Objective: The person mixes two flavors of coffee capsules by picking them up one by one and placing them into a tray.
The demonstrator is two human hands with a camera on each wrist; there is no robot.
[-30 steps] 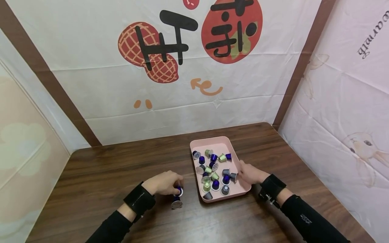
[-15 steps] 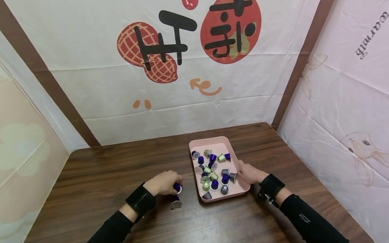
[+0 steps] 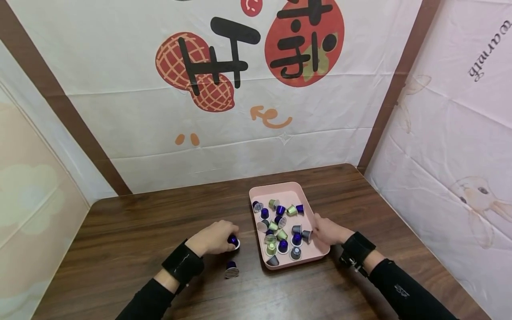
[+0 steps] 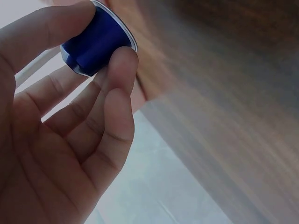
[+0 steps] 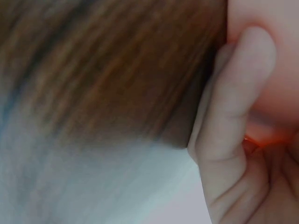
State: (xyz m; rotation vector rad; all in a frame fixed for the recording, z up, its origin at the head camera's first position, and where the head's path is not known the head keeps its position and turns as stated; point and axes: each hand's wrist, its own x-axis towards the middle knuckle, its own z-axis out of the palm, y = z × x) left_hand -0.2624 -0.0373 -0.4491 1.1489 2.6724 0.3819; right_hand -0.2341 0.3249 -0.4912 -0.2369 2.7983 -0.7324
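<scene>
My left hand (image 3: 230,240) pinches a blue capsule (image 3: 233,241) between thumb and fingers, just left of the pink tray (image 3: 294,191). In the left wrist view the blue capsule (image 4: 96,44) shows its silver rim, with my left hand (image 4: 98,41) curled round it. A second blue capsule (image 3: 231,269) stands alone on the table below that hand. My right hand (image 3: 320,231) grips the tray's right rim. In the right wrist view a finger (image 5: 233,116) lies curled against the pink tray wall (image 5: 280,56). The tray holds several blue, green and grey capsules.
The dark wooden table (image 3: 160,222) sits in a corner of printed cloth walls (image 3: 240,111), which close it in at the back and on both sides. The tray lies right of centre, near the front edge.
My left hand has lifted the blue capsule up and away from the capsule standing on the table. The right hand has stayed on the tray rim.
</scene>
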